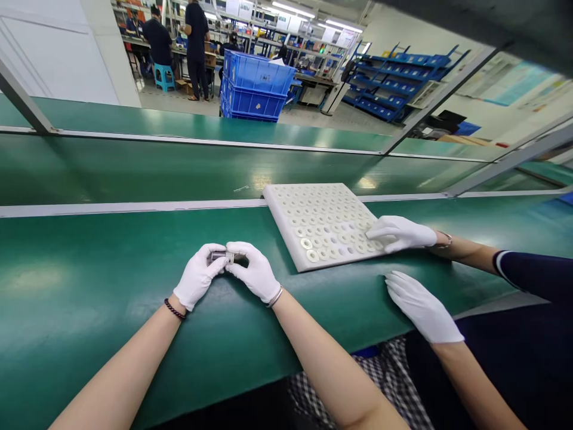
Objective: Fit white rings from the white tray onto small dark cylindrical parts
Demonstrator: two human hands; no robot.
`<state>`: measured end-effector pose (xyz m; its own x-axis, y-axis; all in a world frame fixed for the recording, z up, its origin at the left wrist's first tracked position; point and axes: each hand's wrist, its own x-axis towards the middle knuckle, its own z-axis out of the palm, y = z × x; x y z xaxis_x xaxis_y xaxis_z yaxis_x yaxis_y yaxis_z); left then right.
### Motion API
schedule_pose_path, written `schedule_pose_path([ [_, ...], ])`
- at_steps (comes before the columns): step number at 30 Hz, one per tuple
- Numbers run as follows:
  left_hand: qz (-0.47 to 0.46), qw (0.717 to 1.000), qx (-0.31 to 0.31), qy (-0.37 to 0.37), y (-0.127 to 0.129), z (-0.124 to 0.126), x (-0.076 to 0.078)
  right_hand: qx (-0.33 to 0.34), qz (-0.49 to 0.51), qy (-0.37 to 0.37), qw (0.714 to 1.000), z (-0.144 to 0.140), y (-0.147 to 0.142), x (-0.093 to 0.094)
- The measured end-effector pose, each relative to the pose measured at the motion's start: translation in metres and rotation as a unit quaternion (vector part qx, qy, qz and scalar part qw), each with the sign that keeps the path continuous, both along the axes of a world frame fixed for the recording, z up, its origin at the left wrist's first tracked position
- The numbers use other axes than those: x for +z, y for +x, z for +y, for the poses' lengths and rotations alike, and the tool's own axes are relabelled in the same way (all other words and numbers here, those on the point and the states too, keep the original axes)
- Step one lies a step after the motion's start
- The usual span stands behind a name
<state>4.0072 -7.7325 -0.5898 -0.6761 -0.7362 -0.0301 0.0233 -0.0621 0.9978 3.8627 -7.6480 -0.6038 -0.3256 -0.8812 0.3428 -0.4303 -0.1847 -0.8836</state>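
Both of my hands wear white gloves and meet over the green bench [89,280]. My left hand [197,276] and my right hand [256,270] together pinch a small metal cylindrical part [222,257] between the fingertips. To the right lies a white foam tray [286,206] with rows of round holes; several white rings sit in its near rows. A co-worker's gloved hand [399,233] rests on the tray's near right corner, and that person's other gloved hand [423,307] lies flat on the bench edge.
Beyond the bench runs a lower green conveyor belt [156,170] with metal rails. Stacked blue crates [253,86] stand on the floor behind it. People work at tables in the far background, and blue shelving [394,77] stands at the right.
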Motion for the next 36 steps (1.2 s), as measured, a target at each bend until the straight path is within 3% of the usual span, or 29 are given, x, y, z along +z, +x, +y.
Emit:
schedule_pose_path([
  [6,-0.004,0.997,0.002,-0.072,-0.001,0.000,-0.006,0.019,-0.077,0.087,0.993,0.001,0.002,0.003],
  [10,-0.007,0.999,-0.008,-0.052,-0.001,0.001,-0.007,0.005,-0.072,0.100,0.992,0.001,0.001,0.006],
  [15,-0.003,1.000,-0.010,-0.011,0.001,0.002,-0.003,0.008,-0.043,0.056,0.997,0.001,-0.001,0.007],
  [22,-0.031,0.996,0.017,-0.085,0.004,-0.001,0.004,0.011,-0.001,-0.038,0.999,-0.001,-0.003,0.003],
  [30,-0.013,0.997,0.023,-0.075,0.005,0.000,0.001,-0.012,-0.028,-0.047,0.998,-0.003,-0.004,-0.003],
  [36,-0.061,0.987,0.014,-0.150,0.002,0.004,-0.002,0.038,-0.075,0.071,0.994,-0.004,-0.004,-0.006],
])
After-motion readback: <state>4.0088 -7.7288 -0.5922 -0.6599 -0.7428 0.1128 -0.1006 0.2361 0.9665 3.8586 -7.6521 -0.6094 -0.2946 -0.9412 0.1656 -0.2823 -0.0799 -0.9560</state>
